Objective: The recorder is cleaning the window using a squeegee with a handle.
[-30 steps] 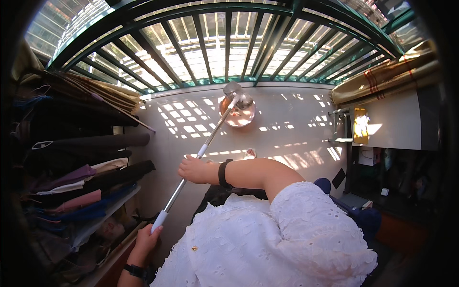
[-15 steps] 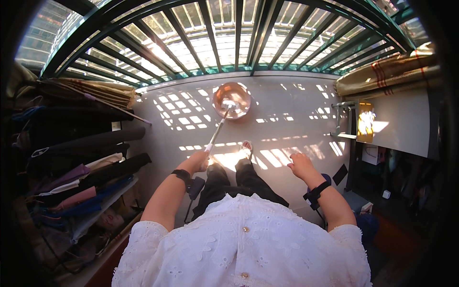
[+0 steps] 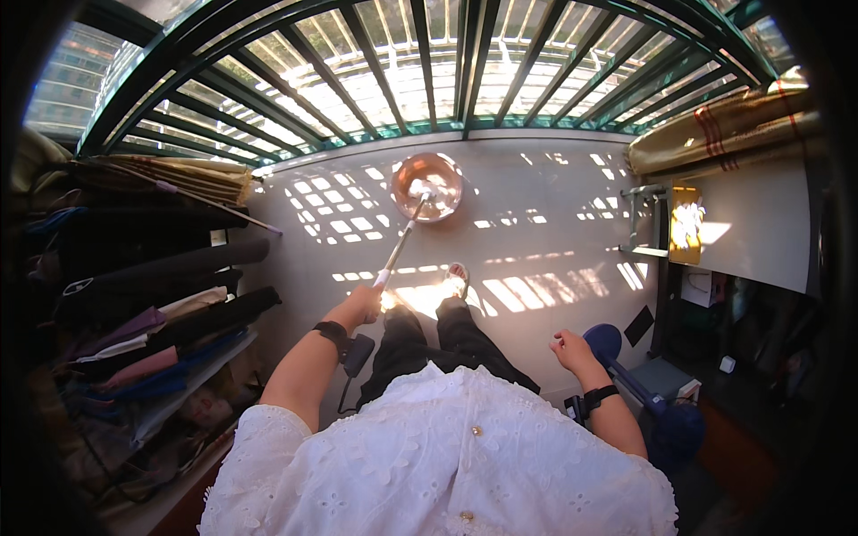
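My left hand [image 3: 366,302] is closed around the upper end of a long pale pole [image 3: 399,250]. The pole slants forward, and its far tip reaches into a round pinkish basin [image 3: 404,213] on the floor. Bright glare inside the basin hides what the tip looks like. Off to the right, my right hand [image 3: 572,350] hangs with loosely bent fingers and nothing in it. Closest to that hand is a dark blue round-ended object [image 3: 603,342] standing low beside it.
Green railings [image 3: 465,71] curve across the front. Dark folded cloths and rolls [image 3: 170,268] crowd the left side. At right stand a white table [image 3: 760,223], a yellow box [image 3: 685,223] and a bunched curtain [image 3: 728,134]. Sunlight patches the pale floor [image 3: 527,196].
My right hand has dropped back toward my body, uncovering more of the blue object. My left hand has shifted slightly left with the pole, whose tip stays in the basin.
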Tool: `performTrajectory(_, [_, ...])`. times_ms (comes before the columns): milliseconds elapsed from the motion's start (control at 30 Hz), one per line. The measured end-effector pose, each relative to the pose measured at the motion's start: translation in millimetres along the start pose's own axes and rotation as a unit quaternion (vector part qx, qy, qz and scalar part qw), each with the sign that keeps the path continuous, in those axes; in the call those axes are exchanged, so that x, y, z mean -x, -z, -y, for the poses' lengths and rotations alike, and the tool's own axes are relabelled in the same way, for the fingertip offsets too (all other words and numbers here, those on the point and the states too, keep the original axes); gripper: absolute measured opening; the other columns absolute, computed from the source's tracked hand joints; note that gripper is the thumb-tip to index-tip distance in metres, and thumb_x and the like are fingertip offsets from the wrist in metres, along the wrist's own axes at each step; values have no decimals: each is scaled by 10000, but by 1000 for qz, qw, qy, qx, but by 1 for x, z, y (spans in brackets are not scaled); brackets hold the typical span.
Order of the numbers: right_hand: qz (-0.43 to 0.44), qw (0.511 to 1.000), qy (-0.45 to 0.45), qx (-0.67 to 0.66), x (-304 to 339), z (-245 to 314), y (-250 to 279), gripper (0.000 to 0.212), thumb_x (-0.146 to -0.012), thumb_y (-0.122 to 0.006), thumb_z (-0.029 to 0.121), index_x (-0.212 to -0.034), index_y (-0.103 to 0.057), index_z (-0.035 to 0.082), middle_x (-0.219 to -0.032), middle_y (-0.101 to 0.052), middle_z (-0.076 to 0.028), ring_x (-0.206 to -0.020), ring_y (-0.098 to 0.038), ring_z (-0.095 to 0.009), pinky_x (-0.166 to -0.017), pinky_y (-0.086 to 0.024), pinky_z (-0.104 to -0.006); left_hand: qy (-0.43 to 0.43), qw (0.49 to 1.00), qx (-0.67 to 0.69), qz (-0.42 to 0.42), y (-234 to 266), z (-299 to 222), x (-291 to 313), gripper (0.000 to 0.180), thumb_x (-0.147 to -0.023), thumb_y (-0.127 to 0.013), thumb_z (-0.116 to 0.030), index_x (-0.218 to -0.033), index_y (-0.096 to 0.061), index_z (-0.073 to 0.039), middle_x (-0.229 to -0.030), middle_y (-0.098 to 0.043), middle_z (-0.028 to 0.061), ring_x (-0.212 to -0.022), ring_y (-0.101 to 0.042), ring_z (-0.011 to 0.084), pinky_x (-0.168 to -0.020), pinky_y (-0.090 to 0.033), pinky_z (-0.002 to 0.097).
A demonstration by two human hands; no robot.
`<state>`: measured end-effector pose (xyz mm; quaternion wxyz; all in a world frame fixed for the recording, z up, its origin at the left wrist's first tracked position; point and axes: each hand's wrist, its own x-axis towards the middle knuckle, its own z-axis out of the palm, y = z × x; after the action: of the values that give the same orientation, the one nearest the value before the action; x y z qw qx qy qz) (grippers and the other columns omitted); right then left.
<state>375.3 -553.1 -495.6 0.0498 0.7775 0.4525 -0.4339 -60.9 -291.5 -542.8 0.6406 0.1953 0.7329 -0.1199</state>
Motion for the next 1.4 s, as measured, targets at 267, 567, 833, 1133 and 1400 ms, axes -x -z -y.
performTrajectory(267, [3, 999, -18, -29, 5, 7, 9, 338, -814, -635, 273, -1048, -589, 34, -908, -647, -172, -875, -615, -329, -763, -490, -389, -79, 994, -71, 10, -14, -8, 22, 400, -903, -564, -337, -1036, -561, 40, -766, -591, 102, -616, -576, 195, -503, -458, 367])
performTrajectory(567, [4, 998, 52, 25, -9, 41, 25, 348, -826, -623, 275, -1063, -588, 23, -916, -649, -167, -878, -614, -331, -771, -488, -392, -136, 987, -84, -13, 7, 0, 32, 500, -860, -618, -424, -864, -572, 73, -618, -528, 57, -508, -486, 151, -437, -379, 322])
performTrajectory(833, [0, 993, 99, 58, -15, 83, -8, 357, -830, -617, 301, -1065, -603, 32, -936, -664, -166, -901, -624, -324, -802, -490, -393, -140, 989, -39, 6, 81, 135, 179, 286, -879, -612, -291, -804, -510, -34, -610, -439, 0, -473, -404, 89, -412, -351, 243])
performTrajectory(1133, [73, 956, 208, 193, -2, 195, -26, 385, -870, -558, 383, -1109, -581, 81, -1042, -633, -172, -986, -588, -354, -834, -467, -435, -268, 960, 77, 7, 134, 312, 316, 272, -871, -627, -197, -1055, -537, -17, -599, -483, 2, -435, -439, 81, -391, -358, 230])
performTrajectory(1400, [86, 935, 261, 224, 0, 224, -28, 483, -876, -543, 443, -1186, -551, 73, -1062, -630, -178, -1001, -587, -355, -849, -462, -437, -591, 759, 250, 107, 142, 161, 359, 223, -934, -529, -195, -1053, -516, -7, -586, -454, 29, -421, -382, 84, -401, -319, 242])
